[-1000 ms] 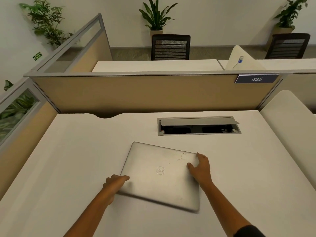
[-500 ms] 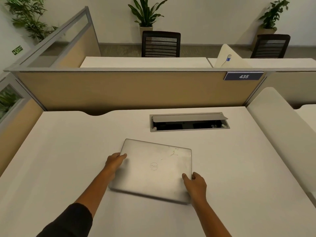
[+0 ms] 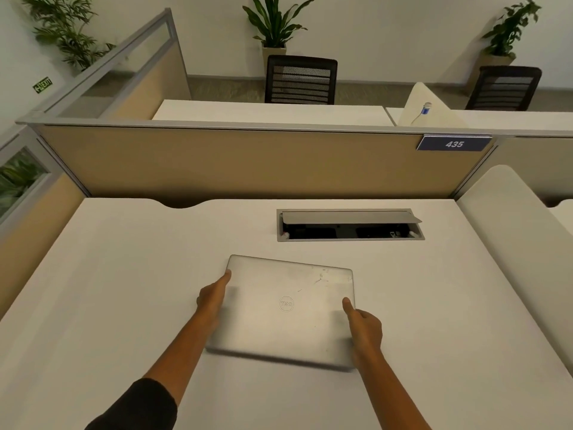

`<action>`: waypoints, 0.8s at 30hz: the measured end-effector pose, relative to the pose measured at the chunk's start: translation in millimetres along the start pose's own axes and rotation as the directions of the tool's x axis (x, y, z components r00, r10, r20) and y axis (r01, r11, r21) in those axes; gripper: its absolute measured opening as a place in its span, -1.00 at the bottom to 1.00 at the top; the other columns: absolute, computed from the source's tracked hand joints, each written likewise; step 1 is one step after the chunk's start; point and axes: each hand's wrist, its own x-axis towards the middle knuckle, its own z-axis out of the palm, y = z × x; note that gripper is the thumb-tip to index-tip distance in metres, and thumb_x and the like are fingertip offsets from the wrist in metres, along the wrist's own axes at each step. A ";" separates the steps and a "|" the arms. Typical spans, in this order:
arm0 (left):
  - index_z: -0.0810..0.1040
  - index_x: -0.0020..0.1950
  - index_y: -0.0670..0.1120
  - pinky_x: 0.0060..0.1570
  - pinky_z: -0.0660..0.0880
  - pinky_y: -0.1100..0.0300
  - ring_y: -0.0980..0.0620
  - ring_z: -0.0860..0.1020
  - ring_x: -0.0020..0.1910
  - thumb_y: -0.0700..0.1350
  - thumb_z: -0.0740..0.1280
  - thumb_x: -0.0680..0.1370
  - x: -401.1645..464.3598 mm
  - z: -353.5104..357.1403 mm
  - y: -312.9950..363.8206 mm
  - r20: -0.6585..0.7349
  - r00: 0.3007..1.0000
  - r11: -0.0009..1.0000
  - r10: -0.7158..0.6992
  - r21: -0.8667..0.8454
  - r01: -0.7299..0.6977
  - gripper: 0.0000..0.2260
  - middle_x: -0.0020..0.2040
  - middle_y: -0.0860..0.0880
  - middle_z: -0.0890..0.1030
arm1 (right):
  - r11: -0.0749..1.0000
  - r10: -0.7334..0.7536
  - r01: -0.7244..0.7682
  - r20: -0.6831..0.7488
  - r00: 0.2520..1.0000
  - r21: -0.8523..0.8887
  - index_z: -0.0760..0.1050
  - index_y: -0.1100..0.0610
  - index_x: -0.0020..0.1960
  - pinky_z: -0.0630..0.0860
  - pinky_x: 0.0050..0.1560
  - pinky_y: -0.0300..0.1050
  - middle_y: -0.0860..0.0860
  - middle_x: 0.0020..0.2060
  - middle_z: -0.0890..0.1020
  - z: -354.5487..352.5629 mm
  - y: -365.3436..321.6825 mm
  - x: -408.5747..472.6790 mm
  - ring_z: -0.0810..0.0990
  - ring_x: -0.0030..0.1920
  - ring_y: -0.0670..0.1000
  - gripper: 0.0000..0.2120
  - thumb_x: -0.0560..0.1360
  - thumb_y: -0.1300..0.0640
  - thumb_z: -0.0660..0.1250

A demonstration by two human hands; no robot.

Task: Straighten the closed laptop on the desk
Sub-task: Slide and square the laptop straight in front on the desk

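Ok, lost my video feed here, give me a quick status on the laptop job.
Left hand on the laptop left edge, right hand on its right edge. Lid closed, flat on desk, slightly skewed. Cable box behind it, clear.

The pale counter (image 3: 124, 290) is carrying a closed silver laptop (image 3: 288, 308), lying flat and slightly skewed near its middle. A recessed cable box (image 3: 350, 226) is sitting at one o'clock from the laptop, its lid propped open.

A blue plate (image 3: 454, 143) on the partition's top rail reads "435". A green wall sign (image 3: 42, 85) at far left reads "EXIT". The closed laptop (image 3: 288, 308) carries a round logo, too blurred to read.
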 end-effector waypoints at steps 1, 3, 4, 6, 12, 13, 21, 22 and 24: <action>0.42 0.65 -0.18 0.63 0.38 -0.19 -0.27 0.45 0.59 0.34 0.35 0.58 1.0 1.3 -2.4 0.000 1.000 1.000 -0.007 -0.012 0.007 -0.20 0.62 -0.19 0.47 | 1.000 -0.011 0.011 0.003 1.000 -0.006 0.19 0.09 -0.35 0.16 -0.23 -0.04 0.03 -0.41 0.24 -0.3 -2.5 4.2 0.22 -0.30 0.05 -0.43 0.49 -0.15 0.50; 0.47 0.60 -0.19 0.59 0.45 -0.23 -0.30 0.53 0.52 0.41 0.30 0.57 2.3 4.1 -6.6 0.013 1.000 0.999 -0.017 -0.032 0.018 -0.18 0.55 -0.22 0.55 | 0.999 -0.030 0.030 0.007 1.000 -0.022 0.22 0.10 -0.38 0.21 -0.25 -0.05 0.03 -0.43 0.28 -0.4 -8.7 12.1 0.26 -0.32 0.05 -0.44 0.49 -0.15 0.50; 0.50 0.58 -0.19 0.56 0.47 -0.25 -0.31 0.56 0.49 0.44 0.28 0.56 2.4 5.7 -8.3 0.020 1.000 0.999 -0.019 -0.043 0.019 -0.16 0.52 -0.23 0.57 | 0.999 -0.038 0.038 0.008 0.999 -0.031 0.26 0.11 -0.37 0.24 -0.24 -0.04 0.04 -0.42 0.32 -0.7 -11.7 16.3 0.29 -0.31 0.05 -0.46 0.50 -0.16 0.49; 0.53 0.54 -0.20 0.53 0.50 -0.26 -0.33 0.59 0.45 0.48 0.24 0.53 1.9 9.2 -10.9 0.025 0.999 0.998 -0.025 -0.063 0.026 -0.12 0.47 -0.25 0.61 | 0.998 -0.049 0.050 0.011 0.999 -0.045 0.33 0.14 -0.34 0.29 -0.22 -0.04 0.07 -0.38 0.39 -1.8 -17.5 24.4 0.34 -0.28 0.06 -0.48 0.50 -0.17 0.49; 0.50 0.58 -0.16 0.57 0.45 -0.29 -0.33 0.55 0.49 0.58 0.13 0.39 -2.9 19.7 -10.1 0.040 0.999 0.989 -0.031 -0.142 0.037 0.03 0.50 -0.23 0.58 | 0.994 -0.071 0.073 0.033 0.997 -0.082 0.43 0.18 -0.27 0.33 -0.18 -0.01 0.12 -0.31 0.45 -4.4 -34.3 41.4 0.39 -0.24 0.08 -0.52 0.50 -0.19 0.48; 0.50 0.58 -0.16 0.57 0.44 -0.29 -0.34 0.55 0.50 0.60 0.11 0.38 -2.8 21.3 -9.2 0.045 0.998 0.988 -0.032 -0.151 0.038 0.05 0.51 -0.23 0.58 | 0.993 -0.076 0.079 0.032 0.997 -0.084 0.43 0.19 -0.27 0.33 -0.18 -0.01 0.13 -0.31 0.45 -4.7 -36.5 42.6 0.39 -0.23 0.09 -0.52 0.50 -0.19 0.48; 0.48 0.61 -0.14 0.60 0.41 -0.30 -0.35 0.51 0.55 0.61 0.09 0.35 -1.8 27.5 -2.2 0.042 0.998 0.986 -0.036 -0.159 0.042 0.09 0.56 -0.24 0.54 | 0.991 -0.072 0.072 0.011 0.997 -0.113 0.56 0.46 0.06 0.58 0.07 0.27 0.37 -0.12 0.58 -3.5 -42.4 48.7 0.51 -0.18 0.20 -0.36 0.51 -0.18 0.48; 0.48 0.61 -0.14 0.61 0.40 -0.30 -0.35 0.50 0.56 0.61 0.08 0.35 -1.4 27.9 -1.2 0.042 0.999 0.987 -0.033 -0.155 0.039 0.09 0.57 -0.24 0.53 | 0.991 -0.074 0.076 0.021 0.997 -0.107 0.56 0.46 0.03 0.53 -0.04 0.17 0.29 -0.20 0.56 -3.9 -41.8 50.3 0.49 -0.20 0.13 -0.37 0.51 -0.18 0.48; 0.48 0.62 -0.13 0.62 0.38 -0.30 -0.34 0.49 0.57 0.61 0.06 0.36 -0.8 29.0 1.0 0.042 0.999 0.988 -0.029 -0.150 0.035 0.09 0.58 -0.23 0.52 | 0.992 -0.078 0.081 0.040 0.996 -0.095 0.56 0.39 -0.13 0.43 -0.12 0.02 0.15 -0.26 0.55 -4.9 -41.0 52.2 0.47 -0.21 0.08 -0.42 0.51 -0.19 0.48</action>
